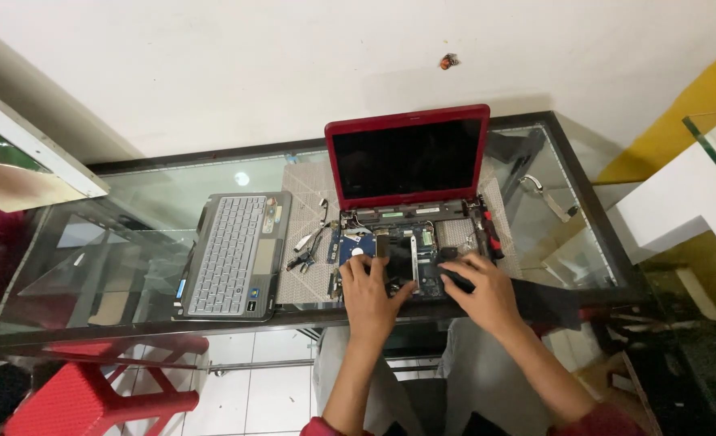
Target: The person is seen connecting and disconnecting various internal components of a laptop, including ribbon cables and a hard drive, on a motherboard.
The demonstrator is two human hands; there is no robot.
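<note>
A red laptop (408, 156) stands open on a glass table (148, 194), its dark screen upright and its base stripped so the circuit board (422, 242) shows. My left hand (370, 291) rests on the front left of the bare base, fingers spread over the board. On the front right, my right hand (483, 292) has its fingers pressed on a dark part. Neither hand visibly grips anything. The grey keyboard cover (233, 254), taken off, lies to the left of the laptop.
A work mat (309, 190) under the laptop carries loose cables and small parts (309, 242). A red-handled screwdriver (491, 234) lies at the laptop's right edge. A red stool (92, 396) stands below left, a white shelf (681, 202) at right.
</note>
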